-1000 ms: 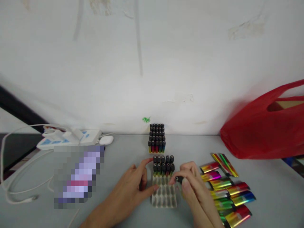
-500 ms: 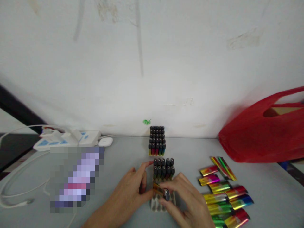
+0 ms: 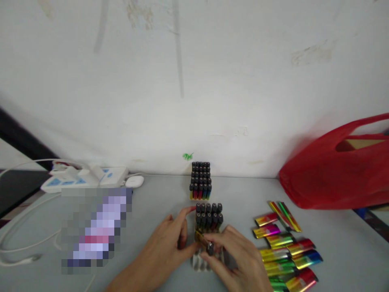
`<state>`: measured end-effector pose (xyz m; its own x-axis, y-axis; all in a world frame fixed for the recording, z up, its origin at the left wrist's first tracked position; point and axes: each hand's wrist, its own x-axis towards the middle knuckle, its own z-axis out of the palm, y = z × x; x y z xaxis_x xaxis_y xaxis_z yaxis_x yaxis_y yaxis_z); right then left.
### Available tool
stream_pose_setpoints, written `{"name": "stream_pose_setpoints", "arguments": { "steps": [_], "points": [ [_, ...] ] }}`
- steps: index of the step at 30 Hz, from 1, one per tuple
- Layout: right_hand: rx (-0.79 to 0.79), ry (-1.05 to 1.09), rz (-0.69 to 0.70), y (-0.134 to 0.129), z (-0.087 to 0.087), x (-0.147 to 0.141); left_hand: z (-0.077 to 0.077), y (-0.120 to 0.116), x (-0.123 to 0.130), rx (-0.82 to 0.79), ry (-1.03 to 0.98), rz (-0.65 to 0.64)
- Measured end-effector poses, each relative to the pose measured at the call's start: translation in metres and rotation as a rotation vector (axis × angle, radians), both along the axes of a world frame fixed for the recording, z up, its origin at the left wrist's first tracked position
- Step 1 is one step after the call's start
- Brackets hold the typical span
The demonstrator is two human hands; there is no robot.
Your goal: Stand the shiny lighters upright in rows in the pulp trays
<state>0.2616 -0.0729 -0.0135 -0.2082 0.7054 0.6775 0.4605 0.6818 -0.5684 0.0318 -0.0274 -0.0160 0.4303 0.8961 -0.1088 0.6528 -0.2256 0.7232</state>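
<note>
Between the thumb and fingers of my right hand (image 3: 240,257) is a gold lighter (image 3: 203,239) with a dark top, tilted over a clear tray (image 3: 201,263). Two rows of black-topped lighters (image 3: 209,219) stand upright in the tray's far part. My left hand (image 3: 170,239) is at the tray's left side, its index finger reaching the back row and its thumb by the near end of the gold lighter; whether the thumb grips the tray or the lighter is unclear. Behind stands a fuller block of upright lighters (image 3: 200,180).
Loose shiny lighters (image 3: 279,255) in several colours lie on the grey table (image 3: 158,190) at the right. A red bag (image 3: 331,174) stands behind them. At the left are a white power strip (image 3: 114,176), cables, a small white case (image 3: 134,181) and a pixelated object (image 3: 101,227).
The gold lighter in my right hand has tilted and shifted slightly left. My left hand has stayed at the tray's side.
</note>
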Motion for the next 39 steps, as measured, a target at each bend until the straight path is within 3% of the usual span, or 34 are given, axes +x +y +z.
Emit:
{"name": "stream_pose_setpoints", "arguments": {
  "steps": [9, 19, 30, 35, 39],
  "points": [
    [-0.145, 0.03, -0.002, 0.0, -0.004, -0.001, 0.0, 0.002, 0.0, -0.033, -0.012, 0.017],
    [-0.118, -0.118, 0.017, 0.009, -0.009, -0.014, -0.002, 0.009, -0.002, -0.047, -0.046, 0.001],
    [-0.026, -0.095, -0.006, 0.016, 0.005, -0.023, -0.008, 0.009, -0.001, -0.014, -0.058, 0.011],
    [0.051, -0.107, -0.074, 0.01, 0.008, -0.01, -0.009, 0.008, -0.001, -0.017, -0.046, 0.013],
    [-0.049, -0.082, -0.288, 0.015, 0.01, 0.021, -0.008, 0.007, -0.002, -0.011, -0.03, 0.026]
  ]
}}
